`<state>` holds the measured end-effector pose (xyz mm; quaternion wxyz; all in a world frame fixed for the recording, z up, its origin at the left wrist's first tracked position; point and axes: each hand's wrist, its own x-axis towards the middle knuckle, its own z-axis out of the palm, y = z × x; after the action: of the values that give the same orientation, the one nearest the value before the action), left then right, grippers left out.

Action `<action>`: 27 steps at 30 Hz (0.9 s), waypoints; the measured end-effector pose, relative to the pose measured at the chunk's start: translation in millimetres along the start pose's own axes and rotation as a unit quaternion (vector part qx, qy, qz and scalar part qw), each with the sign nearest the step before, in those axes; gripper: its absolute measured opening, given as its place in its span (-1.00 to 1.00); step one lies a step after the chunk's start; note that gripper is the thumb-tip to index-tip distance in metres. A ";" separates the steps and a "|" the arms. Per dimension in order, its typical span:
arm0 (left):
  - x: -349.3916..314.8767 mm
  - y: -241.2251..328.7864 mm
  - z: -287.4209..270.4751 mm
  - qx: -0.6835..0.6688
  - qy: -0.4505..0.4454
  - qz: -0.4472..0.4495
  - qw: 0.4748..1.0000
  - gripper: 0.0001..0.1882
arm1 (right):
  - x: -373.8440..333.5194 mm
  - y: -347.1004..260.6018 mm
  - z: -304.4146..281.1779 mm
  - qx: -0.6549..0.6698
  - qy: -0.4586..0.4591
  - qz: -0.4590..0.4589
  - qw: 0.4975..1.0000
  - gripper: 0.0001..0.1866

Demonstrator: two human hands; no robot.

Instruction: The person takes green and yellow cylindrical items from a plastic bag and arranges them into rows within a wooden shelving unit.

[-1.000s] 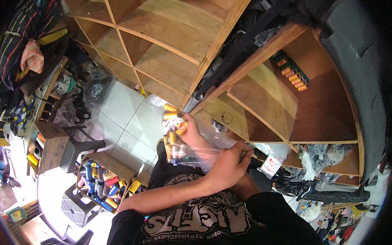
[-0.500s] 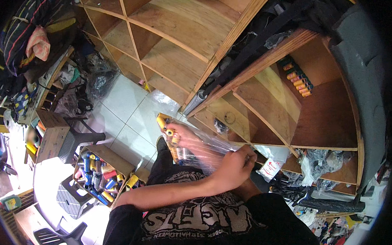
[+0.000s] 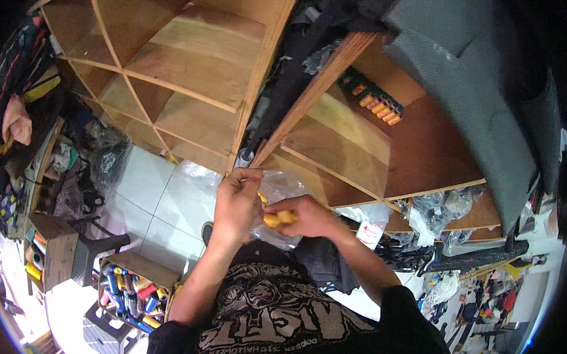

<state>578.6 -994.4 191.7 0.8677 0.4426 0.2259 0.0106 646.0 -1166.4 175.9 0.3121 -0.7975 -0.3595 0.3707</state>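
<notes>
My right hand is closed around yellow thread spools, their ends poking out past the fingertips. Just left of it, my left hand is raised with its fingers pinched on a clear plastic bag. The bag spreads behind and beneath both hands, in front of my chest. Another bit of yellow shows between the hands, partly hidden by the left fingers and the plastic.
Wooden cubby shelves stand ahead. A compartment on the right holds a row of yellow and dark green spools. Lower left, a cardboard box full of mixed-colour spools sits on a dark stool. Plastic bags fill the low right shelf.
My forearms were crossed and are now apart. The left hand moved leftward with the plastic; the right hand came back to the right with the yellow spools. The view shifted rightward.
</notes>
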 end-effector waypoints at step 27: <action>15.3 2.5 -4.5 -0.004 0.134 0.060 0.989 -0.87 | 3.8 138.7 -136.4 -0.124 0.552 0.013 0.825 -0.38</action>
<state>591.0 -986.1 185.5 0.8292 0.4464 0.3133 0.1224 806.5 -1270.7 140.9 0.3521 -0.9055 -0.1598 -0.1750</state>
